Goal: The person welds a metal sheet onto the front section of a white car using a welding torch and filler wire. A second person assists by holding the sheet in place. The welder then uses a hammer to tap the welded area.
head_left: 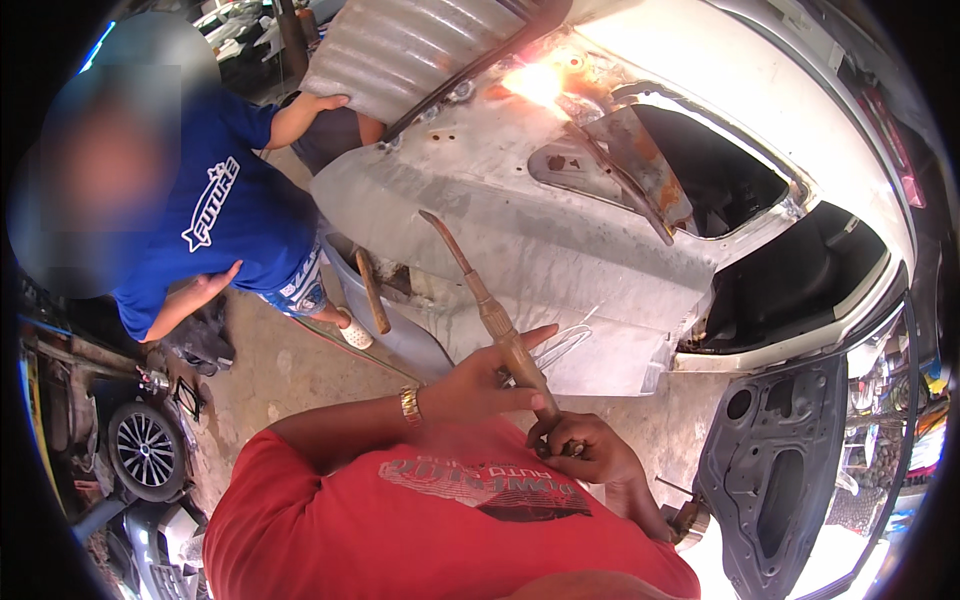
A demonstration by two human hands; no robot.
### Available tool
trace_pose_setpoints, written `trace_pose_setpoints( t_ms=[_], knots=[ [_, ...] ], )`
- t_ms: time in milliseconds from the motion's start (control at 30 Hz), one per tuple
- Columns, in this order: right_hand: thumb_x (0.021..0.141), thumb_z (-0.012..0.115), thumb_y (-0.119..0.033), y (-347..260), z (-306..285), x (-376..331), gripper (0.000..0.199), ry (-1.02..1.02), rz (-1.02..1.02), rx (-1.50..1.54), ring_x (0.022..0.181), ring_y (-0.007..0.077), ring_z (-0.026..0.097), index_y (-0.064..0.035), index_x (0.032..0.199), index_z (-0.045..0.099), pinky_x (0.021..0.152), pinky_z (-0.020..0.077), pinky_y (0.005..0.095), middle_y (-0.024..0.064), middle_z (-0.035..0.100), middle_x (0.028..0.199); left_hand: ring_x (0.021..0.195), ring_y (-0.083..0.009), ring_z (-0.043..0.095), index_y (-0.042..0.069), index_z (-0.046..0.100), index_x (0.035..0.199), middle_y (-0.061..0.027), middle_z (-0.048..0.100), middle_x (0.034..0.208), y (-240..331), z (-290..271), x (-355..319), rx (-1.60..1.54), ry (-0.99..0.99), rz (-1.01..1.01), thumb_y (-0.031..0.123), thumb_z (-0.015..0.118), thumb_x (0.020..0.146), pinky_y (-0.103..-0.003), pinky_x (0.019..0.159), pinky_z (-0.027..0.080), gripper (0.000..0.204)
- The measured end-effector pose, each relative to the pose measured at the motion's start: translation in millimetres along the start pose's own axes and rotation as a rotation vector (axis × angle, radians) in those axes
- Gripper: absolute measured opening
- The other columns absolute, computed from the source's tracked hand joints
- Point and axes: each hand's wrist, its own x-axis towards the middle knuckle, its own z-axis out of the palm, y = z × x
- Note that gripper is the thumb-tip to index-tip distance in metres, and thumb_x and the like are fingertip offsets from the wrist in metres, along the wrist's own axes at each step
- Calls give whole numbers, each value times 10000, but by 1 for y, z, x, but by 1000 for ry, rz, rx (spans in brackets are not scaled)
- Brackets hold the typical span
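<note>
A brass-coloured gas welding torch (513, 347) slants across in front of my red shirt, its thin bent copper tip pointing up and left toward the car panel. My right hand (597, 450) grips its lower end, fingers curled around the valve knobs. Higher up, my left hand (485, 382) holds the handle, with one finger stretched out past it. Beyond the tip lies a bare grey metal car panel (450, 225). An intense glow (537, 85) burns out part of the panel's upper area; its source cannot be made out. A rusty metal strip (640, 165) lies across the panel's opening.
At left a person in a blue shirt (215, 190) rests a hand on a corrugated sheet (400, 50). A wooden handle (372, 290) leans by the panel's lower edge. A dark door shell (770, 470) stands at right; a wheel (147, 450) is at lower left.
</note>
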Motion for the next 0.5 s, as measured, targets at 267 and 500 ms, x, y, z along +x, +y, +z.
trace_pose_setpoints(
  t_ms=[267,500],
  knots=[
    [1004,733,-171,2,56,23,487,-169,167,-113,887,139,680,-51,1468,644,821,551,315,71,750,1105,957,-84,635,221,213,1749,-16,693,1109,-26,12,-91,-375,418,-114,169,705,1057,-274,800,570,851],
    [990,778,-224,13,137,35,834,-409,233,-266,1033,151,690,-92,1697,355,951,550,319,95,747,1253,792,-127,675,171,361,1684,-22,688,1007,-43,51,-207,-598,808,50,229,697,1060,-289,663,545,711]
  ],
)
